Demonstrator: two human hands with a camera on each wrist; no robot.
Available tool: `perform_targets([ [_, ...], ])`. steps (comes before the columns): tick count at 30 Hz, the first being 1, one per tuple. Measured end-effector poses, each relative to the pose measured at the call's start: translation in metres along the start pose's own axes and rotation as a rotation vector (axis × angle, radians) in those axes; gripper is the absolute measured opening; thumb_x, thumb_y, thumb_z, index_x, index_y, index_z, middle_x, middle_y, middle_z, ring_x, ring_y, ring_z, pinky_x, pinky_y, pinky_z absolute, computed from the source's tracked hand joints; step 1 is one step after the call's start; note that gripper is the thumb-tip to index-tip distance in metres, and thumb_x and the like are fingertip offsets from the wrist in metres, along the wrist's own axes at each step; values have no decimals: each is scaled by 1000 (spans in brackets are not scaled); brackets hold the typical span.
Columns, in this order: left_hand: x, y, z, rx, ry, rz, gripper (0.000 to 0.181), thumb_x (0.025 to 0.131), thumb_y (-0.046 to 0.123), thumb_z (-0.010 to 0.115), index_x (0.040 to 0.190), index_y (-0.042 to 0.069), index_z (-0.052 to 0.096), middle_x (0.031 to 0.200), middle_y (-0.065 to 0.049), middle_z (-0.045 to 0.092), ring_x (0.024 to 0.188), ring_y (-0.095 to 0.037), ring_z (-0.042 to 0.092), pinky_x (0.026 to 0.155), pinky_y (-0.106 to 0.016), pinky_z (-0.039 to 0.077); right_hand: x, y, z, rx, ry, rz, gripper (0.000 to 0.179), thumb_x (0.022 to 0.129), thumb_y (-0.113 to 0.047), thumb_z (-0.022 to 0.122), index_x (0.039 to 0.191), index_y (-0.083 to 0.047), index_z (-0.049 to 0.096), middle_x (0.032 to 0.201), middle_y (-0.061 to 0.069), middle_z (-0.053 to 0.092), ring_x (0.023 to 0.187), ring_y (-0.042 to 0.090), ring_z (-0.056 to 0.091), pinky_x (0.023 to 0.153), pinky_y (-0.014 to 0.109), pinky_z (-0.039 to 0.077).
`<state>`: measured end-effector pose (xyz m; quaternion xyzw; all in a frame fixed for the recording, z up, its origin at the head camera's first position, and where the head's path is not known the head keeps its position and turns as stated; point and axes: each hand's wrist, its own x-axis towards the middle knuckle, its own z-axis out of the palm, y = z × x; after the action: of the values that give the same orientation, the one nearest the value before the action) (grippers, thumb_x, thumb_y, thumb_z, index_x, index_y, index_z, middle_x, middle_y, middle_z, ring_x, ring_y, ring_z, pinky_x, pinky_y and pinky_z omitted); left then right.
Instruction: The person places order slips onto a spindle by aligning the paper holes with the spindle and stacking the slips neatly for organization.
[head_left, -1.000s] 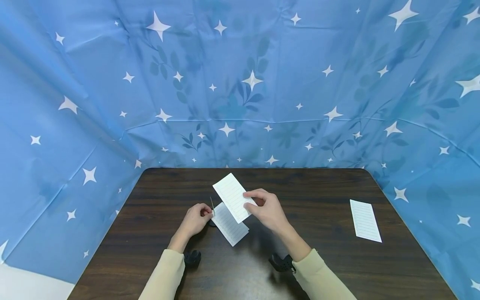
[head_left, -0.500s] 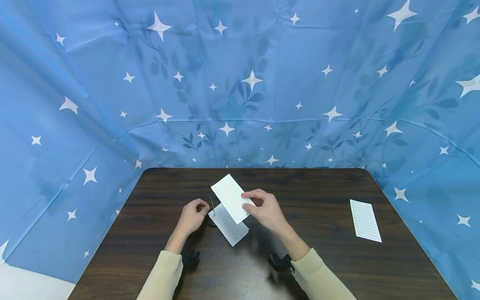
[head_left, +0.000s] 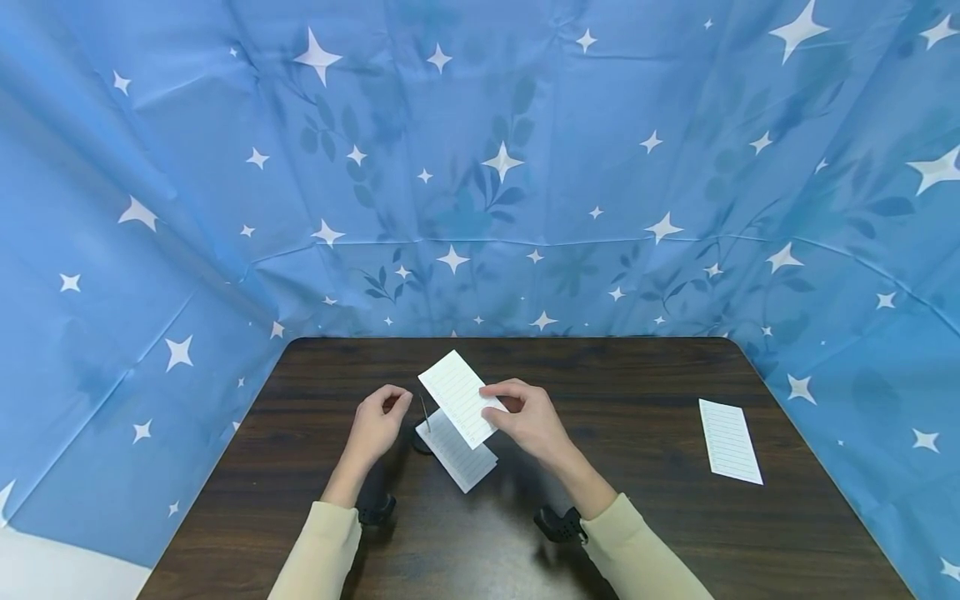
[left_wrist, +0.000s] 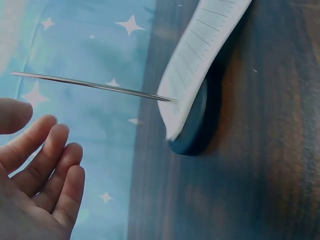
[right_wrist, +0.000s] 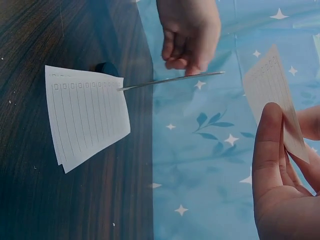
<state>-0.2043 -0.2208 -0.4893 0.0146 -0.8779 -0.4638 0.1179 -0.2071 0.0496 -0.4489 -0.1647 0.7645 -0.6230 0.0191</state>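
A receipt spike stands on the table, with a black round base (left_wrist: pixel 197 117) and a thin metal pin (left_wrist: pixel 100 86). Lined paper slips (right_wrist: pixel 85 117) are pierced near one end by the pin and lie low on it. My right hand (head_left: pixel 534 423) pinches another lined slip (head_left: pixel 456 398) between thumb and fingers, above and behind the pierced ones. Just left of the pin is my left hand (head_left: pixel 375 423), holding nothing; in the left wrist view its thumb is apart from the softly bent fingers.
One more lined slip (head_left: pixel 731 442) lies flat on the right side of the dark wooden table (head_left: pixel 615 400). A blue curtain (head_left: pixel 480 200) with white stars hangs behind the table. Each wrist wears a black camera (head_left: pixel 561 525).
My left hand has come away from the pin's side, moving left and a little up. The slip in my right hand has shifted slightly left.
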Motion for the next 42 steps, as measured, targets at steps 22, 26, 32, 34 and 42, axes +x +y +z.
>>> perform_targets([
  [22, 1, 22, -6, -141, 35, 74, 29, 105, 28, 57, 110, 2, 71, 104, -12, 71, 95, -25, 63, 83, -40, 48, -11, -41, 5, 27, -80, 40, 28, 89, 7, 70, 117, 9, 70, 119, 21, 66, 90, 21, 57, 73, 24, 49],
  [26, 4, 22, -4, -129, 51, 61, 32, 103, 32, 60, 108, 3, 73, 103, -10, 72, 91, -23, 62, 82, -39, 48, -4, -21, 8, 44, -93, 38, 29, 89, 4, 71, 117, 6, 71, 120, 19, 66, 90, 21, 57, 72, 25, 50],
  [32, 7, 21, -3, -135, 79, 70, 26, 102, 27, 63, 102, 3, 74, 94, -9, 71, 82, -21, 59, 74, -34, 47, 5, 1, 13, 53, -100, 42, 28, 89, 1, 73, 117, -2, 74, 121, 13, 67, 90, 21, 60, 71, 25, 52],
  [34, 7, 22, -3, -139, 91, 77, 23, 100, 24, 65, 99, 3, 74, 91, -9, 70, 80, -20, 59, 72, -32, 47, 4, 1, 14, 61, -103, 37, 28, 89, 1, 73, 117, 0, 73, 122, 14, 66, 90, 21, 60, 71, 25, 52],
  [42, 8, 23, -3, -150, 107, 83, 19, 99, 19, 67, 93, 2, 73, 84, -9, 68, 75, -22, 57, 69, -31, 46, 5, 5, 14, 32, -95, 40, 27, 90, -1, 73, 116, -1, 74, 121, 13, 68, 93, 22, 60, 72, 26, 52],
])
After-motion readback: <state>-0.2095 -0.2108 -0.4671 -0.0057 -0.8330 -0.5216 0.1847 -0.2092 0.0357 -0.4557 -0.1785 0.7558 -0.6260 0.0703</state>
